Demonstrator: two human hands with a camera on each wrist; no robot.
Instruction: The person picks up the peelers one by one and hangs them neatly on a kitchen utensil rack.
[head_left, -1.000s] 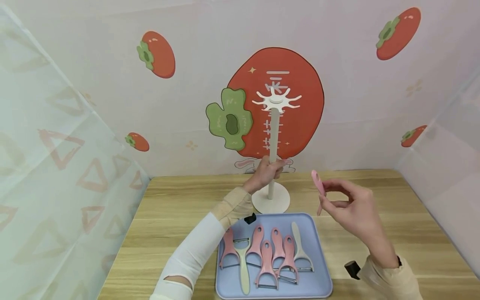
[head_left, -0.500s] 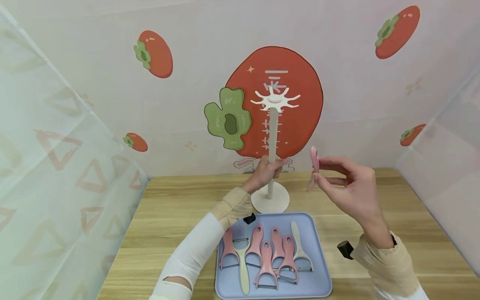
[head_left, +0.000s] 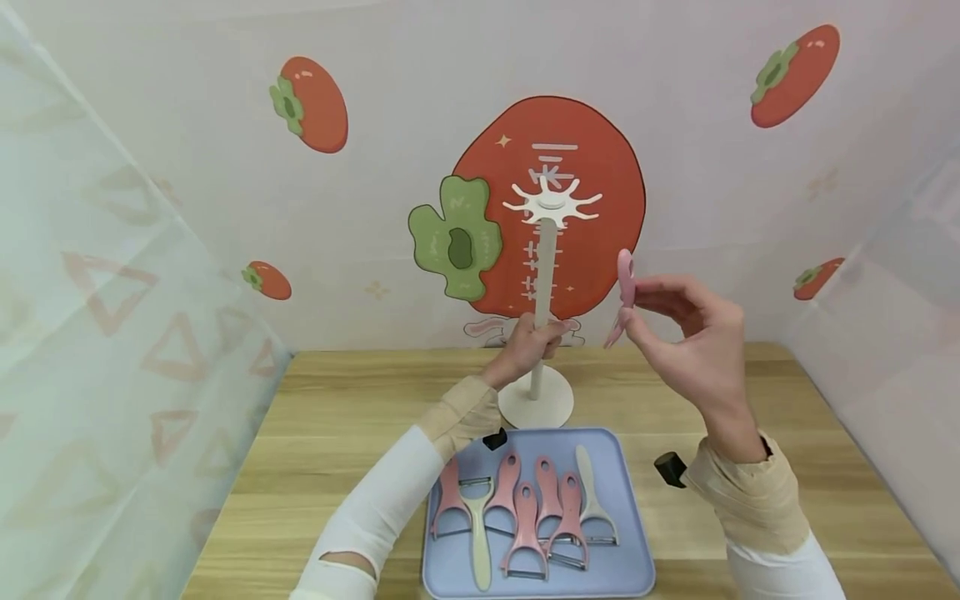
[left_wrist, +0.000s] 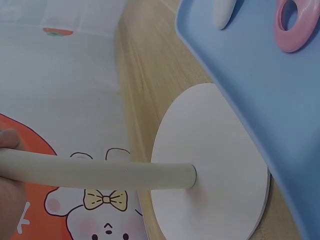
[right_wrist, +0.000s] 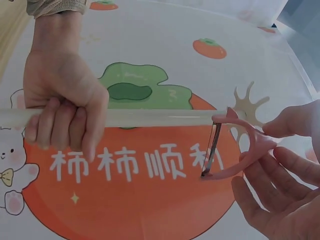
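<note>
My left hand [head_left: 527, 347] grips the pole of a white stand [head_left: 545, 267] low down, fingers wrapped round it in the right wrist view. The stand has a round base [left_wrist: 210, 165] on the table and a ring of curved hooks [head_left: 551, 202] at its top; no peeler hangs there. Right of the pole, my right hand [head_left: 693, 333] pinches a pink peeler [head_left: 626, 283] between thumb and fingers, its handle end pointing up. In the right wrist view its blade [right_wrist: 214, 147] faces the pole, below the hooks in height.
A blue tray [head_left: 637, 558] lies in front of the stand, close to its base. On it are several pink peelers [head_left: 525, 517] and two pale ones, such as the cream peeler [head_left: 480, 542]. A printed cloth [head_left: 375, 167] hangs behind the wooden table [head_left: 337, 417].
My right hand has risen and moved slightly left with the pink peeler, bringing it nearer the hooks. My left hand keeps its grip on the pole.
</note>
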